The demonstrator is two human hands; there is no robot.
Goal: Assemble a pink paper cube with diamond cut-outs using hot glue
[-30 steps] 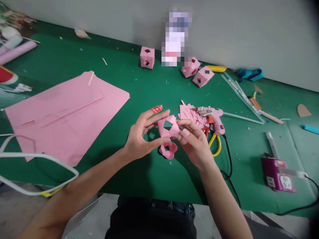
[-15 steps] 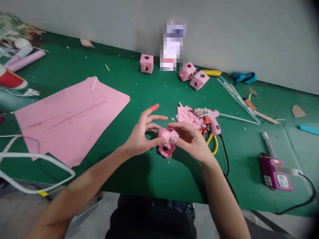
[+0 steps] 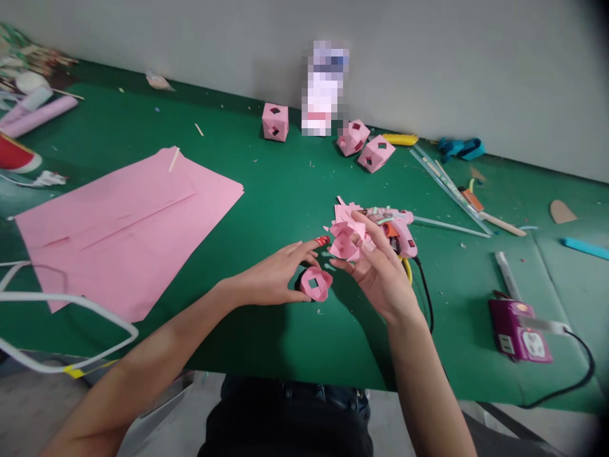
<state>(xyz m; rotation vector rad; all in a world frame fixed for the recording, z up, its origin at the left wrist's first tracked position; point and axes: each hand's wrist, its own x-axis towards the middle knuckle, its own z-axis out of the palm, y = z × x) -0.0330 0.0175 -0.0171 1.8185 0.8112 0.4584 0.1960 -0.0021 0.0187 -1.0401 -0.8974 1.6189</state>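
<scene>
My right hand (image 3: 380,273) pinches a cut and folded pink paper piece (image 3: 346,242), its flaps curled up like petals, raised above the green table. My left hand (image 3: 271,273) reaches in from the left, with thumb and fingers closed around the edges of a second petal-like pink paper piece (image 3: 324,284). This second piece has a square hole in its middle and sits low, at the table surface. A red wrap covers the tip of my left index finger. The two pieces are apart from each other.
A pink glue gun (image 3: 404,231) lies right of my right hand, partly over paper scraps (image 3: 343,209). Pink sheets (image 3: 133,222) spread at left. Folded pink cubes (image 3: 275,122) stand behind, beside a blurred phone (image 3: 323,89). A purple power box (image 3: 521,330) sits right.
The two pink pieces were close together under both hands. My right hand has lifted one up and right, turning it. My left hand has lowered to the other piece.
</scene>
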